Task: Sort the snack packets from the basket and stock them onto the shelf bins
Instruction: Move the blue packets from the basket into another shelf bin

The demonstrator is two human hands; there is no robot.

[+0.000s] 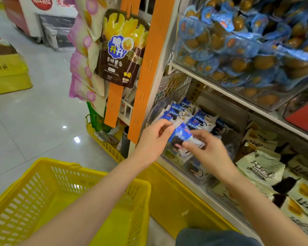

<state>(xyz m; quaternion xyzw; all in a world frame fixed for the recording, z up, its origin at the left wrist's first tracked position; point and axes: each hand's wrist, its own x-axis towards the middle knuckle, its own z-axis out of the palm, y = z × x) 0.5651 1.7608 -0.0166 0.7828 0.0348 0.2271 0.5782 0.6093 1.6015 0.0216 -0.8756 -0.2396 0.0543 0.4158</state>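
Shop aisle with a glossy tiled floor (43,107) and a yellow basket (89,168) low at left; over a clear shelf bin (183,174) of blue packets (196,118), the right hand (209,150) pinches a blurred snack packet (180,135), the left hand (154,139) apparently pinching its top corner

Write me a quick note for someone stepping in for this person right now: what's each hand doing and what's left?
Left hand: pinches one edge of a small blue-and-white plastic snack packet.
Right hand: pinches its other end.
The packet is above the clear plastic shelf bin, which holds matching packets.
Yellow plastic mesh basket: no packets in the part that shows.
Left: set this packet in.
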